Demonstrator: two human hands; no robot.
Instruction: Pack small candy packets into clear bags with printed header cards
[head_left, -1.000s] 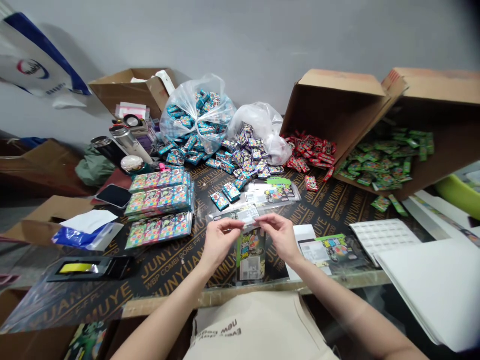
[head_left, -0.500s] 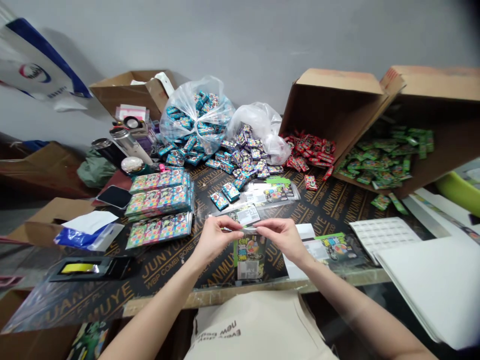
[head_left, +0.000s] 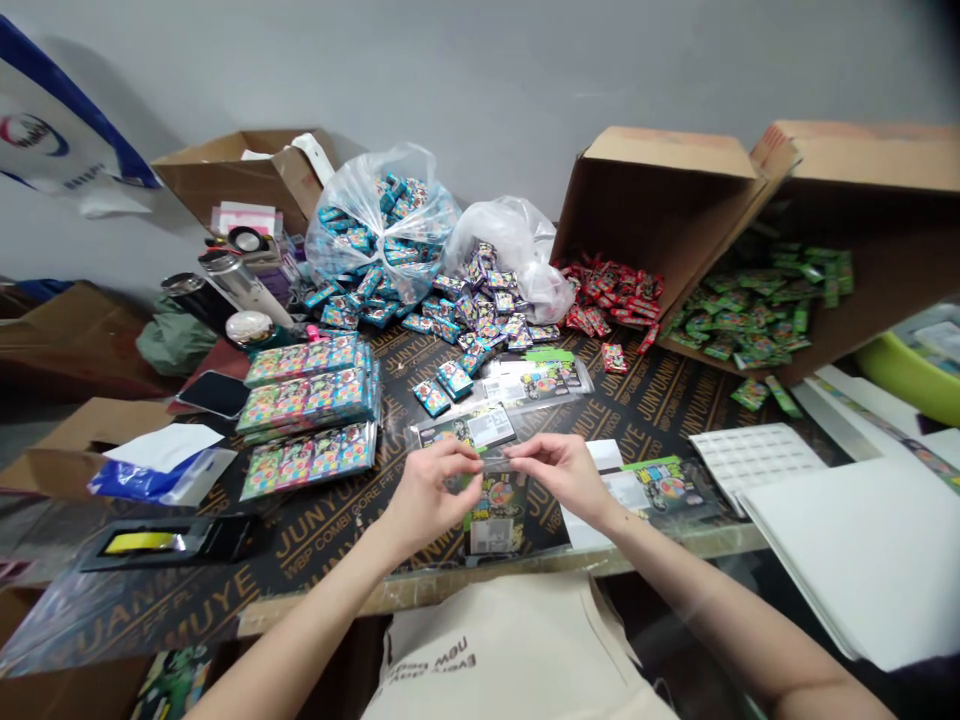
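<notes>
A clear plastic bag [head_left: 517, 505] with a dark, green-edged printed card inside hangs in front of me, its top edge between my hands. My left hand [head_left: 439, 490] has its fingers curled at the left end of that edge, thumb tip a little below the index tip. My right hand [head_left: 566, 475] pinches the right end between thumb and index finger. Just beyond lies another clear bag with a printed card [head_left: 487, 428], and behind it a further bagged card [head_left: 536, 380]. Two small blue packets [head_left: 454, 380] lie beside these.
To the left stand stacks of filled colourful packs [head_left: 307, 400], a phone [head_left: 214, 394] and a black tape dispenser [head_left: 165, 542]. Blue packets in a clear bag [head_left: 382, 225], purple [head_left: 487, 300], red [head_left: 615, 295] and green packets [head_left: 750, 310] lie behind. White sheets [head_left: 855, 550] lie right.
My left thumb has dropped away from the index finger, opening a small gap between them. My right hand keeps its pinch on the bag's edge. The whole view has shifted slightly.
</notes>
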